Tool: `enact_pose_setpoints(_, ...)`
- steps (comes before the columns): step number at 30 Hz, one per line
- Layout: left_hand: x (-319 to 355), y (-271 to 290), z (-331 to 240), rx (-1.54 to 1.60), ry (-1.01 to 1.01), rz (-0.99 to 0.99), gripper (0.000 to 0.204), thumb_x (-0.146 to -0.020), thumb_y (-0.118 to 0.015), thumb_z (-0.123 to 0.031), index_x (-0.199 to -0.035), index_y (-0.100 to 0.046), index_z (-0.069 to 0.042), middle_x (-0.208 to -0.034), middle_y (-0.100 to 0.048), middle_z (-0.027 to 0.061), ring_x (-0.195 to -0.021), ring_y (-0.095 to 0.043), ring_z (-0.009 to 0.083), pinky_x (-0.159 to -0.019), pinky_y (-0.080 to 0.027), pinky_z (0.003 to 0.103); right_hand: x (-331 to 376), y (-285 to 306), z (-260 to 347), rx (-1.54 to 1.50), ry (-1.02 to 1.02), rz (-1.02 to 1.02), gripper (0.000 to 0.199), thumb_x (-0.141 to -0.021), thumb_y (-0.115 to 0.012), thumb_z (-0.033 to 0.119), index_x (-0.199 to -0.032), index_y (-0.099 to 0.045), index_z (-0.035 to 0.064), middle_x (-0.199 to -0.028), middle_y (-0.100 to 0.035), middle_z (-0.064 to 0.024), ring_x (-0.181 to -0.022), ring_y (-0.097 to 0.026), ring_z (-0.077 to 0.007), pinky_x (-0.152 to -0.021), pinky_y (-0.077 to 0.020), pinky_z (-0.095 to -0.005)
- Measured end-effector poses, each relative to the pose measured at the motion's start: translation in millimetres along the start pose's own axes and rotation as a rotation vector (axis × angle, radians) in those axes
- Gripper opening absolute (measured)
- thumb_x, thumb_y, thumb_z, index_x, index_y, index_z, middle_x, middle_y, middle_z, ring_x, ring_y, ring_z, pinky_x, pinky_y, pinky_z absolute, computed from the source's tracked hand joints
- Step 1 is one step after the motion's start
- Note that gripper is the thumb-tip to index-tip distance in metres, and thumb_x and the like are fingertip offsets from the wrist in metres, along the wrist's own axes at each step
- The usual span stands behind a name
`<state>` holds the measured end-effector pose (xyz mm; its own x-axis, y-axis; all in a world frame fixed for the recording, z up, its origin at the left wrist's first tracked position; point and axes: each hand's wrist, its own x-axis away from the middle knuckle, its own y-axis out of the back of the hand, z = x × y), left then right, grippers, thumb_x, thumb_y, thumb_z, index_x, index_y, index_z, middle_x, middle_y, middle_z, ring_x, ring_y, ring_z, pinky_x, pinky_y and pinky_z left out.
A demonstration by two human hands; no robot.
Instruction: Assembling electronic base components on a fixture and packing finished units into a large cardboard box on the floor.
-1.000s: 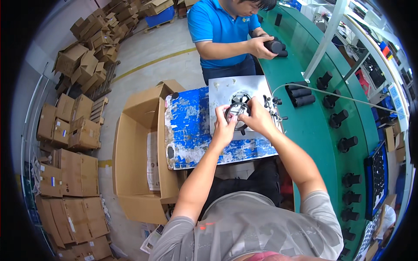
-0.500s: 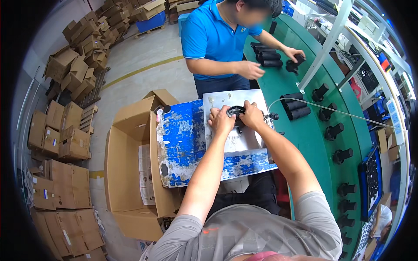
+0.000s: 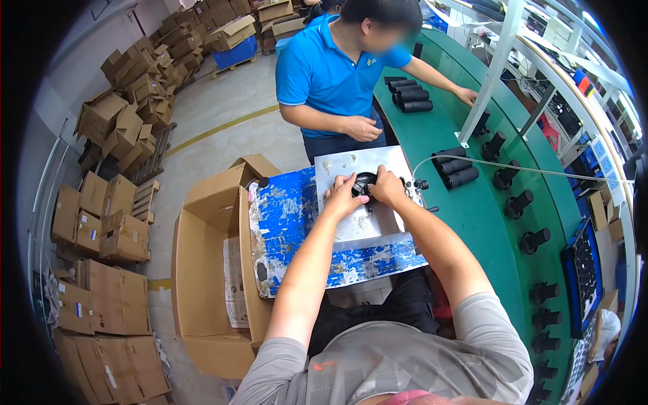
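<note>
A round black ring-shaped part [image 3: 364, 179] rests on a silver metal plate [image 3: 341, 228], between my two hands. My left hand [image 3: 343, 196] grips its left side, thumb reaching across the near edge. On the right side, my right hand [image 3: 387, 187] is closed on the same part, its fingers bent down at the rim. The inside of the ring is partly hidden by my fingers. Just right of the plate sits a small dark fitting [image 3: 420, 183] with a thin pale hose [image 3: 513, 164] near it.
The plate lies on a worn blue bench [image 3: 287, 216]. An open cardboard box [image 3: 202, 270] stands at its left. On the green table [image 3: 466, 250] to the right are black cylinders [image 3: 459, 169] and upright black parts [image 3: 518, 204]. A co-worker in a blue shirt [image 3: 324, 81] stands across from me.
My hands have shifted on the ring, the left thumb now lying across its near side. The co-worker's outstretched hand has moved right, beside the metal post, and their other hand has lowered.
</note>
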<state>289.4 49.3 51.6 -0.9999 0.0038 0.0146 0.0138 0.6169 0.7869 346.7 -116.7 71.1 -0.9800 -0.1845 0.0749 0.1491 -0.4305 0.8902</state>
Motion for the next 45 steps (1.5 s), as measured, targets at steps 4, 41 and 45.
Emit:
enact_pose_setpoints(4, 4.5, 8.3, -4.7, -0.078, 0.104, 0.085, 0.097, -0.068, -0.083, -0.048, -0.15, -0.043, -0.014, -0.137, -0.046, 0.0119, -0.132, -0.044, 0.0299, -0.104, -0.034, 0.05, 16.1, 27.5, 5.2, -0.094, 0.154, -0.105, 0.041, -0.084, -0.064, 0.023, -0.118, -0.059, 0.0001, -0.117, -0.062, -0.0297, -0.099, -0.066, -0.0444, -0.088, -0.0536, -0.0472)
enact_pose_setpoints(41, 5.6, 6.3, 6.7, -0.456, -0.659, -0.076, 0.003, -0.084, -0.068, -0.019, -0.087, -0.067, -0.018, -0.086, -0.059, -0.0042, -0.093, -0.057, 0.0164, -0.085, -0.036, 0.045, -30.2, -10.2, 36.0, 0.5, 0.172, -0.025, 0.029, -0.082, -0.06, 0.017, -0.11, -0.065, 0.0134, -0.097, -0.073, -0.0129, -0.092, -0.072, -0.032, -0.079, -0.0547, -0.0438)
enact_pose_setpoints(45, 29.5, 0.4, 3.5, -0.324, -0.563, -0.181, 0.041, -0.082, -0.07, -0.02, -0.123, -0.064, -0.022, -0.117, -0.059, 0.0003, -0.114, -0.052, 0.0243, -0.092, -0.037, 0.051, -27.4, 5.6, 6.7, 0.423, 0.197, 0.08, 0.046, -0.089, -0.061, 0.036, -0.115, -0.062, -0.0016, -0.105, -0.069, -0.0261, -0.097, -0.068, -0.0424, -0.082, -0.0542, -0.0473)
